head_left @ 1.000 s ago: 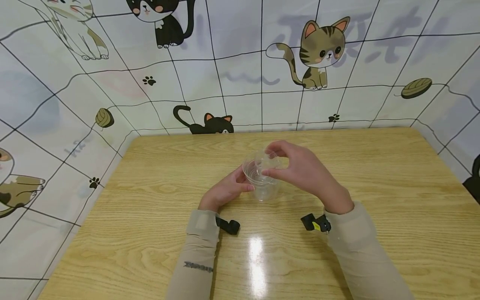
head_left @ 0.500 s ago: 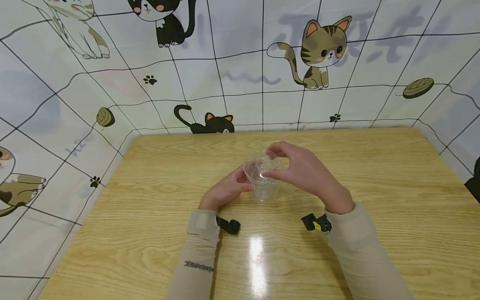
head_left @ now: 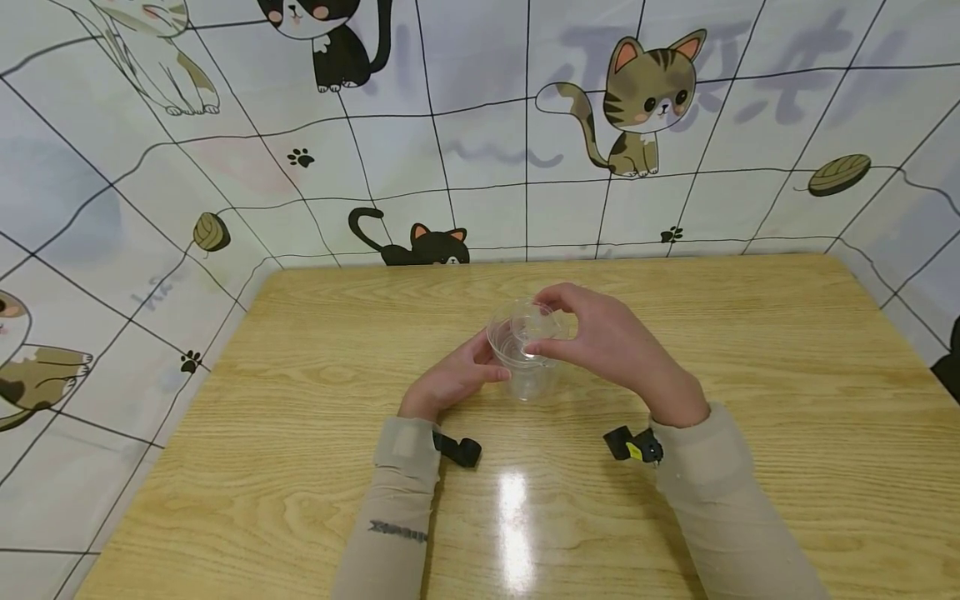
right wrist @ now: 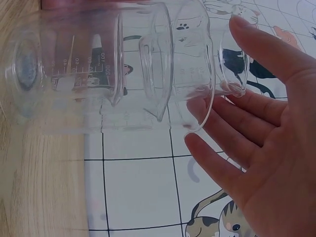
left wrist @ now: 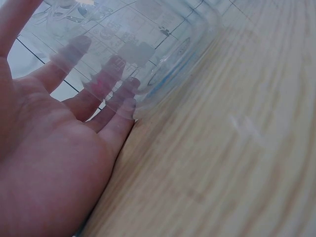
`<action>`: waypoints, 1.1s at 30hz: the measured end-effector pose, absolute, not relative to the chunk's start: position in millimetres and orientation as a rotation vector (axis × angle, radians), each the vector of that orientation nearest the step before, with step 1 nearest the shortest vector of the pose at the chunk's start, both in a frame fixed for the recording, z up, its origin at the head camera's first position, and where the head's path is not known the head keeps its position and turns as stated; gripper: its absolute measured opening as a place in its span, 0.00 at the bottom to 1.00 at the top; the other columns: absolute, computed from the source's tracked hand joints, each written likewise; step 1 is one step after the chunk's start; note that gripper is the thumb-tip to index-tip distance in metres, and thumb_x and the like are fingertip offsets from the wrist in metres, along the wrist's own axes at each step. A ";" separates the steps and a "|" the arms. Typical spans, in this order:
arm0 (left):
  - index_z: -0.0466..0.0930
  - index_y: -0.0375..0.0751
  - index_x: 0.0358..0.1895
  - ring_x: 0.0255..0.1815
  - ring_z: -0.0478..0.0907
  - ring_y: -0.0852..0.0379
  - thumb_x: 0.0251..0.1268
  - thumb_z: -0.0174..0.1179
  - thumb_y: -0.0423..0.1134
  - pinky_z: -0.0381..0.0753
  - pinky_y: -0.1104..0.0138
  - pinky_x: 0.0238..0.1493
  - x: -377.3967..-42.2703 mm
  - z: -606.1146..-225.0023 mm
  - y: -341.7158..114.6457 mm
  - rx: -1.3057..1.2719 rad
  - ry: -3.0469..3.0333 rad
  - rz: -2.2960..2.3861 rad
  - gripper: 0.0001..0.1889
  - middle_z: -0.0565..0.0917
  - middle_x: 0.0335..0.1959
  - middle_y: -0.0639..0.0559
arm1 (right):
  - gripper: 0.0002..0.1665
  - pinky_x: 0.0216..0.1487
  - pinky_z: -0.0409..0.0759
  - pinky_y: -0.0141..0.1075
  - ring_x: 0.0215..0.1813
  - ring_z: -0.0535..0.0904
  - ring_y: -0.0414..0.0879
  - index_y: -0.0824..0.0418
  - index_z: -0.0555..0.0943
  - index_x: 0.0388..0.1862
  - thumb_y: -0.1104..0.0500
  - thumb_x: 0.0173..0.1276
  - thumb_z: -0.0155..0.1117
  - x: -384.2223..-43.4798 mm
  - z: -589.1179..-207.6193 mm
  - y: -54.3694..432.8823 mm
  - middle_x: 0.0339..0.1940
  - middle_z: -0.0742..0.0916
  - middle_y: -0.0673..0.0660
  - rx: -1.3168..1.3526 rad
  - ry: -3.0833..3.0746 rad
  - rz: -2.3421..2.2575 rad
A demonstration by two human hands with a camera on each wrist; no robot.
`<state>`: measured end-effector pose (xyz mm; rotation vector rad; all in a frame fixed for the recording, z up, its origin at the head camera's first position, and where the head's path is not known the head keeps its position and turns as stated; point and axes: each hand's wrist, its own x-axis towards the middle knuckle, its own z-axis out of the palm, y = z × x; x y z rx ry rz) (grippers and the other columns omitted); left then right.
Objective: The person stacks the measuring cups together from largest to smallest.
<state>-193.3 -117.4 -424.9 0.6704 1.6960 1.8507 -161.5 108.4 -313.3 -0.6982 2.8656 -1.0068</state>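
Note:
A nested stack of clear measuring beakers (head_left: 528,383) stands on the table. My left hand (head_left: 453,377) holds the outer beaker from the left, thumb at the front and fingers behind its wall. In the left wrist view, those fingers (left wrist: 101,89) lie along the clear wall. From the right, my right hand (head_left: 603,340) reaches over the top and pinches the small innermost beaker (right wrist: 232,66) near its rim between thumb and fingers. That small beaker sticks out above the wider rims. Printed measuring marks (right wrist: 79,74) show through the walls in the right wrist view.
The wooden table (head_left: 300,433) spreads around both hands, with a bright light reflection in front. A white wall covering (head_left: 480,150) with a grid and cartoon cats rises behind and at the sides. Each wrist wears a small black camera (head_left: 459,452) on a strap.
The head view has shifted very slightly. Both hands keep their hold on the beakers, with no clear movement between them.

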 end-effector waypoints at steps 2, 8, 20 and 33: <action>0.47 0.53 0.69 0.68 0.49 0.60 0.58 0.56 0.27 0.54 0.62 0.63 -191.0 -420.1 -117.3 0.671 1.694 1.845 0.39 0.52 0.69 0.56 | 0.43 0.50 0.70 0.48 0.54 0.71 0.47 0.53 0.70 0.57 0.30 0.46 0.61 -161.6 -313.9 108.5 0.52 0.77 0.49 -0.703 2.871 -1.004; 0.45 0.51 0.70 0.68 0.49 0.60 0.59 0.55 0.29 0.53 0.63 0.64 -185.1 -409.8 -117.4 0.689 1.720 1.817 0.39 0.52 0.69 0.56 | 0.42 0.50 0.70 0.47 0.54 0.70 0.46 0.52 0.70 0.56 0.32 0.46 0.63 -161.6 -315.3 108.3 0.55 0.74 0.47 -0.728 2.901 -1.007; 0.45 0.51 0.70 0.68 0.50 0.59 0.58 0.57 0.30 0.55 0.61 0.63 -187.5 -411.8 -116.9 0.693 1.710 1.827 0.39 0.53 0.69 0.55 | 0.42 0.53 0.67 0.49 0.57 0.68 0.48 0.53 0.70 0.56 0.31 0.47 0.62 -165.2 -317.7 109.3 0.60 0.71 0.48 -0.737 2.900 -0.963; 0.46 0.54 0.69 0.68 0.50 0.59 0.57 0.59 0.31 0.55 0.61 0.63 -195.6 -427.3 -117.7 0.688 1.657 1.871 0.40 0.54 0.68 0.56 | 0.40 0.55 0.66 0.50 0.59 0.67 0.48 0.54 0.72 0.54 0.33 0.47 0.63 -167.8 -319.2 108.8 0.60 0.71 0.48 -0.748 2.889 -0.962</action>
